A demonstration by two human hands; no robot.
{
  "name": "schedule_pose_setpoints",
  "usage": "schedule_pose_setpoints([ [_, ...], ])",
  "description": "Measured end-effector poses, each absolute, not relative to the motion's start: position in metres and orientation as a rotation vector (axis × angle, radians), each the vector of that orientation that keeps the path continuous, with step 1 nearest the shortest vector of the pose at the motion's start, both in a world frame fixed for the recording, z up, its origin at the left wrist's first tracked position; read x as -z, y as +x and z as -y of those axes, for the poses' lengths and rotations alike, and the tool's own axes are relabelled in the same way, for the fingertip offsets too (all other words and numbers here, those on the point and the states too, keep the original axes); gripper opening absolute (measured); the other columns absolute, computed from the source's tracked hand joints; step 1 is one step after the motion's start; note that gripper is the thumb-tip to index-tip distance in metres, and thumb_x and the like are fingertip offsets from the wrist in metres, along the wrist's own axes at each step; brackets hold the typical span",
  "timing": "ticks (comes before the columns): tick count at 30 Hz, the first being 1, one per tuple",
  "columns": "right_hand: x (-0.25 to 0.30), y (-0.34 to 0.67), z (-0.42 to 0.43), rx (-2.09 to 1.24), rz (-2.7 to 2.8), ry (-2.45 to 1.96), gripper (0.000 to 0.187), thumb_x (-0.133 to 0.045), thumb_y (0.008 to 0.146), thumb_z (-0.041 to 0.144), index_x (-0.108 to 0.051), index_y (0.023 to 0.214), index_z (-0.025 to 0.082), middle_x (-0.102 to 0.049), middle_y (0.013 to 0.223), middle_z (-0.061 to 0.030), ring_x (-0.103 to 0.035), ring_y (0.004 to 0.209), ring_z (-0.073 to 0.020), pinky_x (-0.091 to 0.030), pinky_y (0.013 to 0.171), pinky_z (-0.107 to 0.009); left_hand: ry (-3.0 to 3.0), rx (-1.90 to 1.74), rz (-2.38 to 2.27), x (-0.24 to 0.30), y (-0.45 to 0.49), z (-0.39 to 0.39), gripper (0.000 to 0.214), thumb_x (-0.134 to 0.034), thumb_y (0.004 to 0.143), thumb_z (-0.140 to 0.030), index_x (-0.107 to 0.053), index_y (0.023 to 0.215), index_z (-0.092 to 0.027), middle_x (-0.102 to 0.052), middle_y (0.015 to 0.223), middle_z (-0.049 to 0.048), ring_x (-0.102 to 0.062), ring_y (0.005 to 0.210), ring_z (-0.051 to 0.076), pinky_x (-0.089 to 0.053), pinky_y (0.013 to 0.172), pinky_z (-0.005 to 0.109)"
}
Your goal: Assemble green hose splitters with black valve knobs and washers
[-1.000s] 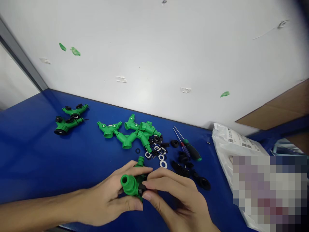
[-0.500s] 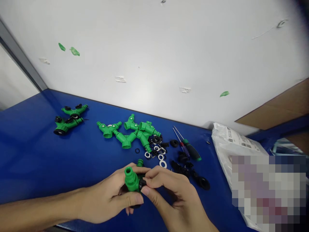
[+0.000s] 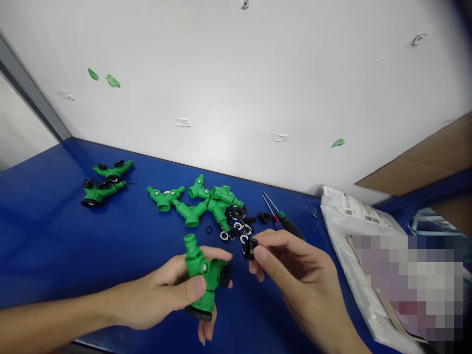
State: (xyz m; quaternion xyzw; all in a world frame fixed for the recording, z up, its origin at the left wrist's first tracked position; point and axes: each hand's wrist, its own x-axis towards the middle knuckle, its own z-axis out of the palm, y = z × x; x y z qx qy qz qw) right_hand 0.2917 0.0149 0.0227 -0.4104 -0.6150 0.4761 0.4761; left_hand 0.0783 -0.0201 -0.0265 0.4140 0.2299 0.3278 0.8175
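Note:
My left hand (image 3: 171, 295) is wrapped round a green Y-shaped hose connector (image 3: 212, 275), which has a black ring at its lower end and a black knob on its right branch. On the near branch a small white valve stub shows uncovered. To the right, my right hand (image 3: 295, 275) pinches a small black valve knob (image 3: 250, 249) between thumb and fingers, apart from the connector. Beyond it lie white and black washers (image 3: 238, 226), partly hidden by the right hand.
Several green connectors (image 3: 191, 216) lie in a group mid-table. Two with black fittings (image 3: 101, 192) rest at the left. A green-handled screwdriver (image 3: 291, 226) and a black cap (image 3: 264, 218) are behind my right hand. A white plastic package (image 3: 354, 275) lines the right side.
My right hand has drawn the black valve knob away from the connector, up and to the right. The connector has turned in my left hand, exposing the white stub.

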Motion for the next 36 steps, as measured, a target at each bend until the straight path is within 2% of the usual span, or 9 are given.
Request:
schedule_pose_setpoints([
  [4,-0.023,0.295,-0.019,-1.086,1.496,-0.998,0.008,-0.074,0.084,0.028,-0.072,0.085,0.020,-0.066,0.061,0.0002,-0.063,0.051,-0.0123,-0.053,0.045,-0.019,0.802,-0.764,-0.384,0.026,0.079,0.018,0.051,-0.061,0.094,-0.038,-0.041,0.140,-0.031,-0.065,0.119,0.0113,-0.072,0.079,0.019,-0.053,0.073,0.036],
  [7,-0.024,0.294,-0.017,-1.043,1.527,-1.014,0.006,-0.074,0.084,0.025,-0.073,0.087,0.020,-0.067,0.061,0.0004,-0.063,0.051,-0.0122,-0.053,0.045,-0.019,0.743,-0.787,-0.349,0.024,0.079,0.016,0.047,-0.064,0.093,-0.029,-0.047,0.137,-0.034,-0.057,0.135,0.0109,-0.073,0.096,0.023,-0.053,0.081,0.037],
  [12,-0.025,0.291,-0.014,-0.986,1.590,-1.001,0.004,-0.072,0.082,0.018,-0.073,0.086,0.021,-0.068,0.066,0.0005,-0.063,0.054,-0.0120,-0.055,0.049,-0.020,0.713,-0.784,-0.340,0.026,0.078,0.016,0.049,-0.061,0.095,-0.022,-0.044,0.139,-0.036,-0.058,0.136,0.0093,-0.070,0.110,0.030,-0.052,0.090,0.045],
  [16,-0.024,0.288,-0.009,-0.930,1.686,-0.940,0.010,-0.069,0.083,0.013,-0.072,0.087,0.021,-0.068,0.071,-0.0001,-0.063,0.058,-0.0127,-0.055,0.053,-0.022,0.756,-0.816,-0.448,0.027,0.081,0.017,0.037,-0.063,0.095,-0.025,-0.048,0.128,-0.031,-0.056,0.137,0.0075,-0.068,0.111,0.026,-0.054,0.091,0.045],
  [18,-0.024,0.285,-0.006,-0.913,1.771,-0.900,0.014,-0.067,0.084,0.010,-0.072,0.091,0.022,-0.069,0.073,-0.0001,-0.064,0.060,-0.0130,-0.056,0.056,-0.023,0.804,-0.835,-0.540,0.027,0.083,0.018,0.027,-0.062,0.095,-0.028,-0.051,0.119,-0.027,-0.058,0.129,0.0048,-0.067,0.108,0.021,-0.055,0.092,0.043],
  [22,-0.020,0.279,0.000,-0.906,1.919,-0.864,0.016,-0.063,0.088,0.009,-0.070,0.095,0.022,-0.068,0.071,0.0000,-0.064,0.062,-0.0132,-0.056,0.059,-0.024,0.968,-0.862,-0.666,0.025,0.086,0.022,0.017,-0.063,0.094,-0.030,-0.053,0.106,-0.022,-0.061,0.113,0.0007,-0.063,0.094,0.011,-0.054,0.088,0.031],
  [27,-0.016,0.276,0.005,-0.896,1.975,-0.915,0.012,-0.062,0.089,0.012,-0.070,0.092,0.019,-0.067,0.071,-0.0007,-0.063,0.060,-0.0129,-0.056,0.059,-0.023,1.034,-0.875,-0.687,0.026,0.087,0.027,0.029,-0.064,0.093,-0.030,-0.054,0.120,-0.025,-0.063,0.112,0.0024,-0.060,0.111,0.018,-0.050,0.096,0.033],
  [32,-0.013,0.277,0.002,-0.890,2.007,-0.903,0.013,-0.062,0.089,0.012,-0.070,0.095,0.020,-0.069,0.074,-0.0018,-0.065,0.062,-0.0144,-0.057,0.060,-0.024,1.078,-0.877,-0.676,0.027,0.085,0.028,0.038,-0.058,0.096,-0.034,-0.049,0.133,-0.030,-0.060,0.130,0.0049,-0.061,0.112,0.018,-0.051,0.095,0.034],
  [36,-0.009,0.277,0.003,-0.892,2.025,-0.849,0.015,-0.062,0.089,0.009,-0.069,0.097,0.018,-0.070,0.079,-0.0039,-0.066,0.065,-0.0147,-0.055,0.061,-0.024,1.113,-0.857,-0.704,0.027,0.084,0.027,0.040,-0.057,0.096,-0.036,-0.047,0.135,-0.029,-0.061,0.128,0.0062,-0.061,0.112,0.020,-0.052,0.095,0.035],
])
